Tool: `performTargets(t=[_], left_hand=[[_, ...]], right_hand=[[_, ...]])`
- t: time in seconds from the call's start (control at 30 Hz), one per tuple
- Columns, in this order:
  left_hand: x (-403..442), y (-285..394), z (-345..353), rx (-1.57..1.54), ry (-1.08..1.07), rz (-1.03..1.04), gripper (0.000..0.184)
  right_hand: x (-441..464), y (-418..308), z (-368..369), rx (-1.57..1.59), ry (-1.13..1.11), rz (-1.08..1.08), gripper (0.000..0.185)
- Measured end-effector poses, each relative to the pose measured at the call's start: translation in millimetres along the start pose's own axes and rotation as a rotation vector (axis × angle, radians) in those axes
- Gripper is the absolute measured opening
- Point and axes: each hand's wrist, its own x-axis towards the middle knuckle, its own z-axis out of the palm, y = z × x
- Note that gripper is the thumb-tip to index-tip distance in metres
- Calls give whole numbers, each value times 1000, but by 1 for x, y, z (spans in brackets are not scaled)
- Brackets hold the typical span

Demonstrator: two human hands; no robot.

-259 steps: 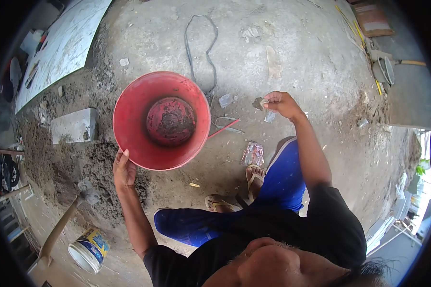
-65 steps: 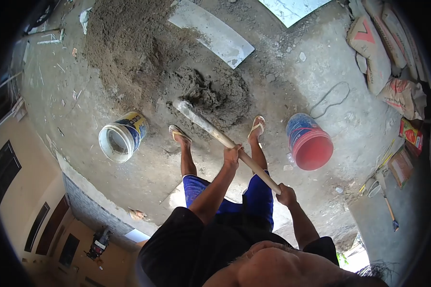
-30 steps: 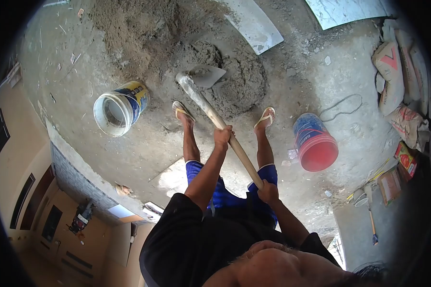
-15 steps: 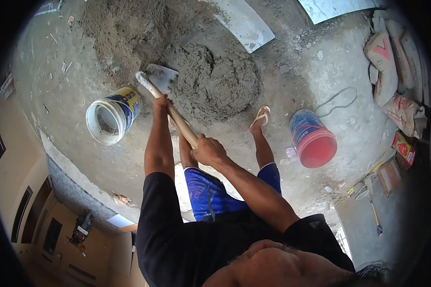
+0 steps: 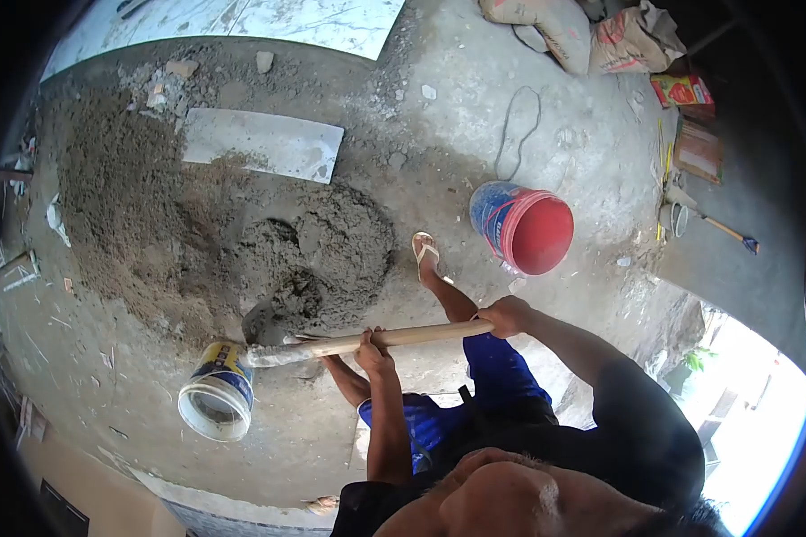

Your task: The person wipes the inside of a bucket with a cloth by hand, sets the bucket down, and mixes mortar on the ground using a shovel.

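Observation:
A hoe lies slantwise before me, its long wooden handle [image 5: 421, 335] running from lower left to upper right. My left hand [image 5: 373, 352] is closed round the middle of the handle. Near the handle's far right end, my right hand [image 5: 507, 317] is wrapped round it. The hoe's blade [image 5: 260, 324], dark and coated, rests at the lower left edge of the wet mortar heap [image 5: 345, 242]; part of it is hidden in or behind the mortar. Just below the hoe's head stands a white-rimmed bucket [image 5: 215, 407] with a blue and yellow label, tilted in view.
A red-lined bucket [image 5: 542, 234] stands to the right beside my sandalled foot [image 5: 425, 253]. Dry sand [image 5: 125, 206] spreads at the left, with a pale board [image 5: 260, 143] behind the mortar. Sacks [image 5: 636, 40] lie at the top right, and a wire loop [image 5: 515, 134] lies on the floor.
My view has turned to the right. The hoe has swung to a flatter angle, its blade now at the mortar's near-left edge. My right hand has moved outward to the handle's end.

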Motion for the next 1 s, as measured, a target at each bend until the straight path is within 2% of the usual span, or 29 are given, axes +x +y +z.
performTargets(t=[0.1, 0.13, 0.17, 0.23, 0.27, 0.3, 0.33, 0.37, 0.4, 0.43, 0.47, 0.53, 0.6, 0.67, 0.7, 0.73, 0.77, 0.8, 0.83, 0.87, 0.9, 0.93, 0.97, 1.0], left_hand=[[-48, -41, 32, 6, 11, 218, 30], [-42, -58, 27, 36, -10, 257, 33], [-30, -62, 21, 52, -26, 273, 33], [9, -63, 9, 365, -177, 126, 39], [44, -66, -3, 425, -110, 37, 35], [30, -64, 12, 448, -137, 61, 35], [-1, -62, 33, 441, -92, 29, 31], [-23, -62, 46, 433, -41, -3, 29], [-20, -54, 41, 380, -67, -7, 28], [-10, -39, 25, 333, -97, -5, 29], [-18, -23, 21, 377, -94, -16, 31], [-27, -6, 15, 520, -110, -35, 38], [-38, 3, 4, 650, -130, -22, 43], [-53, 7, 9, 1062, -171, 106, 64], [-72, 5, 25, 1094, -193, 133, 64], [-98, -1, 40, 1342, -67, 188, 79], [-123, -8, 51, 1582, 73, 251, 94], [-121, -12, 58, 2080, 86, 538, 107], [-120, -15, 58, 2100, 71, 573, 107], [-146, -21, 70, 2235, -77, 687, 102], [-160, -26, 79, 2359, -233, 803, 98], [-172, -30, 93, 2365, -248, 838, 98], [-169, -37, 102, 2321, -482, 816, 90], [-169, -40, 100, 2268, -703, 780, 83]], right_hand=[[-15, 49, 17, -60, 45, 10, 28], [-21, 57, 23, -33, 64, 6, 28], [-20, 60, 32, -17, 85, 4, 28], [-20, 54, 44, 18, 27, 38, 27], [-18, 31, 45, 57, -27, 91, 28], [-18, 0, 39, 170, -93, 47, 28], [-18, -31, 47, 273, -10, -13, 30], [-22, -68, 36, 410, -18, -3, 33], [-24, -95, 26, 605, -129, 75, 32], [-24, -112, 19, 631, -73, -22, 35], [-3, -123, 36, 652, -2, -104, 39], [-11, -131, 18, 719, 65, -227, 49], [-2, -117, 23, 789, 157, -317, 55], [13, -82, 35, 664, -82, -406, 67], [-11, -62, 39, 440, 86, -326, 69], [-37, -37, 50, 222, 250, -225, 72], [-53, -12, 68, 37, 268, -212, 70], [-52, 21, 104, -64, 178, -224, 68], [-45, 37, 147, 89, 213, -136, 69], [-30, 55, 198, 247, 260, -55, 73], [-37, 60, 213, 253, 293, -107, 74], [-44, 65, 228, 258, 324, -159, 76], [-38, 67, 248, 329, 338, -196, 61], [-44, 57, 260, 367, 352, -218, 55]])
